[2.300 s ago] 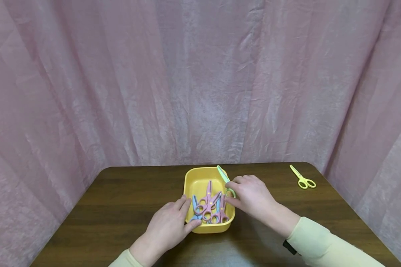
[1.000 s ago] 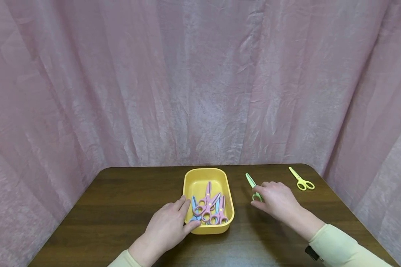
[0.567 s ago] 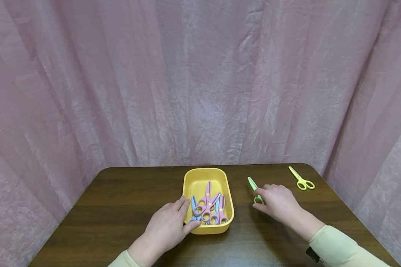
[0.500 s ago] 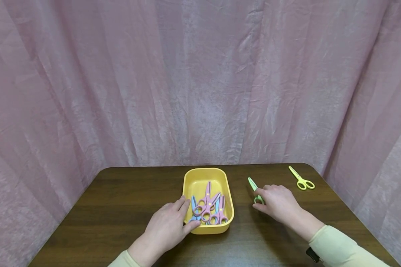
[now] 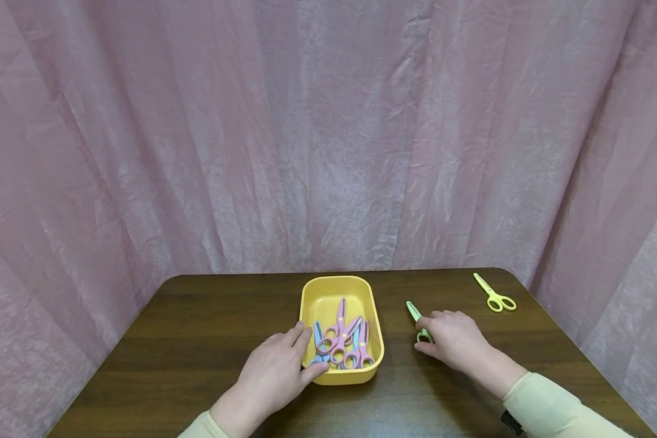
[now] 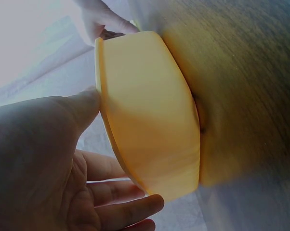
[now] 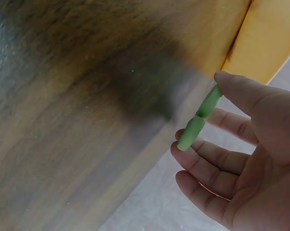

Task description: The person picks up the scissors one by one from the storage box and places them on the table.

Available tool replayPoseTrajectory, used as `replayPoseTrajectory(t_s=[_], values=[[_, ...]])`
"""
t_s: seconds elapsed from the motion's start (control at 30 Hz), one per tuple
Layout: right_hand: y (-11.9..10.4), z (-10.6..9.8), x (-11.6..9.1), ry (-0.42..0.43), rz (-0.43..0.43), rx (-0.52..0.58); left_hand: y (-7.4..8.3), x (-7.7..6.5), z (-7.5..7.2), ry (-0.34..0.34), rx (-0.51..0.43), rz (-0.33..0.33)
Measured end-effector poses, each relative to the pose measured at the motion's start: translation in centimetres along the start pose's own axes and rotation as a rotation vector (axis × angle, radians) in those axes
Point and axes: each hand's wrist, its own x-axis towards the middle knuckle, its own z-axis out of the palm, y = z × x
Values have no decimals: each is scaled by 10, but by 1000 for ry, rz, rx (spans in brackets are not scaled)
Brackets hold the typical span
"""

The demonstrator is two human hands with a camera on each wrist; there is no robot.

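Observation:
My right hand (image 5: 454, 340) pinches a pair of light green scissors (image 5: 413, 311) by the handle, to the right of the yellow bin, blades slanting away to the upper left. Up close in the right wrist view, the green handle loops (image 7: 192, 132) sit between thumb and fingertips, above the table. My left hand (image 5: 276, 368) rests against the near left corner of the yellow bin (image 5: 380, 340), its thumb at the rim (image 6: 98, 72) and its fingers extended along the side. Inside the bin lie pink scissors (image 5: 340, 328) and blue scissors (image 5: 319, 331), piled toward the near end.
Yellow scissors (image 5: 494, 295) lie alone near the far right corner of the dark wooden table (image 5: 219, 322). Pink curtains (image 5: 328, 134) hang behind the table and along both its sides.
My right hand has carried the green scissors from over the bin's right rim out to the right, then slightly nearer to me. The left hand has stayed at the bin.

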Motion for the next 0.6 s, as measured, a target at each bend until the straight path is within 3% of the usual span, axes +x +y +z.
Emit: replayPoseTrajectory(t_s=[0.6], values=[[0, 6, -2, -47, -5, 12, 0, 0, -1, -8, 4, 4]])
